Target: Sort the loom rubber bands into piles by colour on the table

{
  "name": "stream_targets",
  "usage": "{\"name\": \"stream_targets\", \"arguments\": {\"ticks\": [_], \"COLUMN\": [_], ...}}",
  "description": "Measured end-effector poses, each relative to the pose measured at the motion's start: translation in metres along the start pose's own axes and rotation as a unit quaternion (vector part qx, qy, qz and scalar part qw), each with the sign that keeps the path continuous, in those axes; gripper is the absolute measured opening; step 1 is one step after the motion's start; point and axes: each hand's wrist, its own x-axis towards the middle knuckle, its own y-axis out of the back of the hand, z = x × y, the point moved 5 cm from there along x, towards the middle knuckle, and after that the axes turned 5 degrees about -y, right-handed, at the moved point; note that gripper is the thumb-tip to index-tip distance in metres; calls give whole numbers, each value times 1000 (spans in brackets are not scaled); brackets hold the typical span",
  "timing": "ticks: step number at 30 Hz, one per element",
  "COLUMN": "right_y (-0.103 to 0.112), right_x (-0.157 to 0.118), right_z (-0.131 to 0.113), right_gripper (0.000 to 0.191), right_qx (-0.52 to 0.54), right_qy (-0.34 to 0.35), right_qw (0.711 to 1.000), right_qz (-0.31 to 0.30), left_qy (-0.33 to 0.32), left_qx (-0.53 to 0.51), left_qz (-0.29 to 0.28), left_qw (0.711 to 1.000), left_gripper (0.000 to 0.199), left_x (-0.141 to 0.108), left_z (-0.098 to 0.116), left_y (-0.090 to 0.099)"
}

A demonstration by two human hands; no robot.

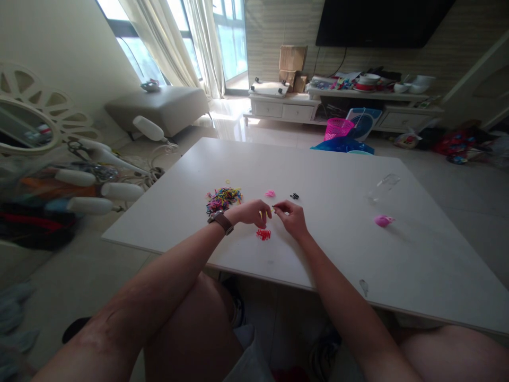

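Observation:
My left hand [254, 212], with a brown-strapped watch [221, 222] at the wrist, has its fingers curled downward; bits of yellow show at the fingertips, and what they pinch is too small to tell. Close beside it, my right hand [291, 216] pinches a small dark rubber band [273, 207] between thumb and forefinger. A mixed heap of colourful rubber bands [223, 199] lies left of the hands. Smaller clusters lie around them: pink bands [270, 193] and black bands [294, 196] beyond, red bands [263, 234] nearer me.
On the right of the white table [338, 249] are a clear plastic container [386, 185] and a pink object [384, 220]. A small greyish piece [363, 287] lies by the near edge. White lamp shades [121, 191] stand off the left side; a pink basket [339, 128] is beyond the table.

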Motion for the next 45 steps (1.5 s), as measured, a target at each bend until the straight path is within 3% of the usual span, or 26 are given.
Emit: {"name": "stream_targets", "arguments": {"ticks": [5, 9, 15, 21, 26, 31, 37, 41, 45], "right_y": [-1, -3, -3, 7, 34, 64, 76, 72, 68], "right_x": [-1, -2, -3, 3, 12, 21, 30, 34, 37], "right_z": [0, 0, 0, 9, 21, 36, 56, 56, 55], "right_gripper": [16, 18, 19, 24, 30, 27, 18, 15, 17], "right_qx": [11, 17, 8, 29, 55, -57, -115, -139, -160], "right_qy": [-7, -11, -13, -32, -58, -52, -74, -69, -52], "right_qw": [1000, 1000, 1000, 998, 988, 975, 966, 966, 967], "right_qz": [-7, -21, -20, 49, 134, 208, 218, 207, 189], "left_qy": [30, 11, -12, 21, 36, 37, 48, 87, 137], "left_qx": [-19, -25, 7, 65, 102, 109, 98, 91, 90], "left_qz": [13, 79, 99, 160, 186, 185, 190, 257, 374], "left_qw": [999, 997, 995, 985, 977, 976, 976, 958, 913], "left_gripper": [25, 24, 10, 9, 10, 10, 11, 14, 21], "left_x": [-3, -3, -3, -5, -5, -2, -6, -20, -44], "left_z": [-1, 7, 19, 6, -7, -15, -11, -11, -17], "left_y": [6, 13, 15, 29, 35, 34, 40, 63, 91]}}
